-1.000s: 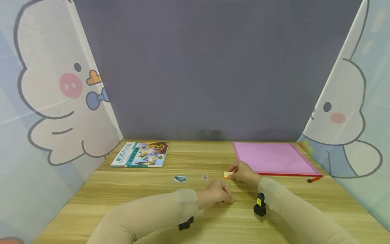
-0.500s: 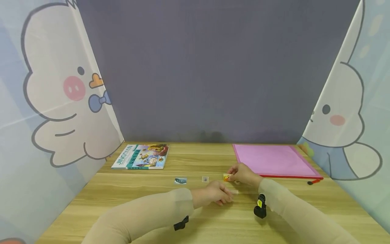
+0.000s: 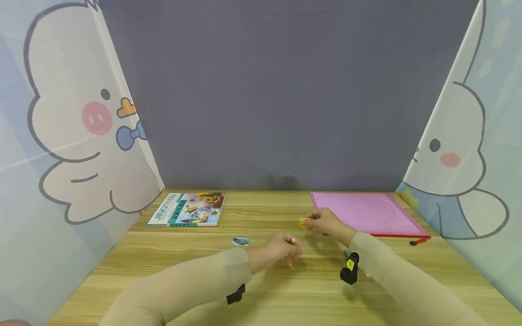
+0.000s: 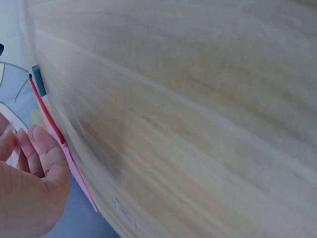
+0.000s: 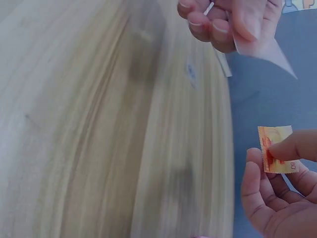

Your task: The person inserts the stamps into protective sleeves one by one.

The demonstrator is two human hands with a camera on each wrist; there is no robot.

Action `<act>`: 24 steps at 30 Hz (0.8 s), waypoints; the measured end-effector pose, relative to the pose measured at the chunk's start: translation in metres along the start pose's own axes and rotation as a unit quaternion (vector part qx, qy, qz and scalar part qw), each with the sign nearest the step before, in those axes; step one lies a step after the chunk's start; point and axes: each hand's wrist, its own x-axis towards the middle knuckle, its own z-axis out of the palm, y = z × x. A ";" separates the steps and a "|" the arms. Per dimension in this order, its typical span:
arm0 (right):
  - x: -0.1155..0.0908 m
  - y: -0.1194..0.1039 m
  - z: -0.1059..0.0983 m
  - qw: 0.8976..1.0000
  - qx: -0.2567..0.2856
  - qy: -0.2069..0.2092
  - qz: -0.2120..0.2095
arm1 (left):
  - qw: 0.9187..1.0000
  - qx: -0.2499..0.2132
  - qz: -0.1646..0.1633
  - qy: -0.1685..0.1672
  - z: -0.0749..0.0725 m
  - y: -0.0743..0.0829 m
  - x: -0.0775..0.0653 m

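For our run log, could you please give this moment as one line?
left hand: holds translucent sheet | right hand: pinches orange stamp | table: book, pink pouch

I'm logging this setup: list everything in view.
Perforated paper stamp: one, yellow-orange, right of centre
Thin translucent sheet: one, whitish, near centre
Rectangular paper piece: one, bluish, left of centre
Illustrated paper book: one, multicoloured, far left
Rectangular pouch: one, pink, far right
Slim tab: one, red-black, by the pouch
Rectangular block: one, teal, right side
Wooden tabletop: one, light brown, beneath
Plain backdrop: one, grey, behind
Cartoon-printed panels: two, pale blue, both sides
Wrist cameras: two, black, wrists
Sleeves: two, beige, forearms
Left fingers: one set, bare, pinching sheet
Right fingers: one set, bare, pinching stamp
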 end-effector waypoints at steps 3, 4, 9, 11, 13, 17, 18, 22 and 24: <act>-0.001 -0.005 -0.002 1.000 0.007 0.010 0.000 | 1.000 -0.008 0.002 0.019 -0.004 0.002 0.001; -0.002 -0.006 -0.003 1.000 0.008 0.012 -0.004 | 1.000 -0.009 0.004 0.024 -0.004 0.003 0.001; -0.003 -0.010 -0.006 0.999 0.028 0.022 -0.006 | 0.999 0.002 0.022 0.037 -0.009 0.008 0.002; -0.003 -0.011 -0.007 0.999 0.042 0.021 0.000 | 0.998 0.007 0.036 0.041 -0.012 0.009 0.003; -0.004 -0.012 -0.008 0.998 0.054 0.020 0.006 | 0.998 0.011 0.052 0.042 -0.015 0.011 0.004; -0.006 -0.018 -0.012 0.998 0.067 0.018 0.000 | 0.997 -0.010 0.063 0.044 -0.021 0.016 0.007; -0.006 -0.020 -0.013 0.997 0.069 0.019 -0.005 | 0.997 -0.015 0.061 0.046 -0.022 0.017 0.008; -0.006 -0.028 -0.018 0.996 0.080 0.021 -0.020 | 0.996 -0.041 0.052 0.060 -0.026 0.022 0.010; -0.007 -0.031 -0.021 0.995 0.089 0.023 -0.022 | 0.995 -0.051 0.054 0.065 -0.029 0.024 0.011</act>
